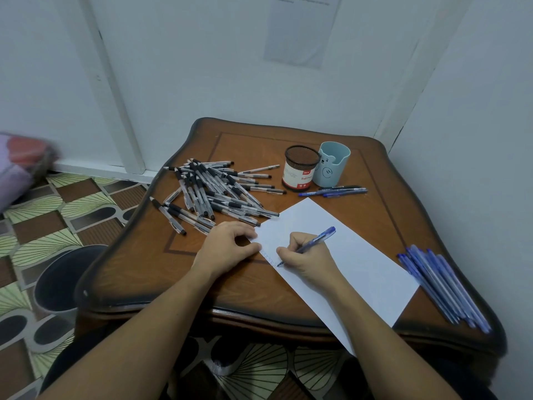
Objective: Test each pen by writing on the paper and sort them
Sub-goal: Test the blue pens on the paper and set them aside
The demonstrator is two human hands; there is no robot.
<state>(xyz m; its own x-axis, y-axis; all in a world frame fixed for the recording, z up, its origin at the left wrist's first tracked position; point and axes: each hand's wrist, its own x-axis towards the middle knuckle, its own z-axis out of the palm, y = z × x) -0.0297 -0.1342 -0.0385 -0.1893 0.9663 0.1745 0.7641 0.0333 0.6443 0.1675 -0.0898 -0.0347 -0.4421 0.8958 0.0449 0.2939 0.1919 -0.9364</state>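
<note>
Nearest, at the middle of the frame, the right hand (305,261) grasps a blue pen (315,243) in a writing grip. The tip is on the sheet of paper (346,255), at the end of a faint line of scribbles along the sheet's left edge. The left hand (227,246) rests on the paper's upper left corner with its fingers loosely curled, pinning the corner down and grasping nothing. To test well, I judge it best to keep that corner pressed so the sheet cannot slide. Make a short firm stroke just past the last mark, where fresh ink is easy to tell from old, then lift the pen and look before deciding its place. At lower left, on the patterned floor beside the table (144,269), stands a dark bucket (63,278); its inside is in shadow and I cannot tell what is in it. At the right edge of the table lies a bunch of blue pens (441,284), side by side. Further up, left of centre, is a loose heap of black-grip pens (213,192), probably still untested. Beyond the paper's far corner lie three more blue pens (334,192), just in front of two holders that touch each other: a mesh cup (298,171) with a red and white label and a pale blue cup (331,168) with a bear face. No pen sticks out of either.
</note>
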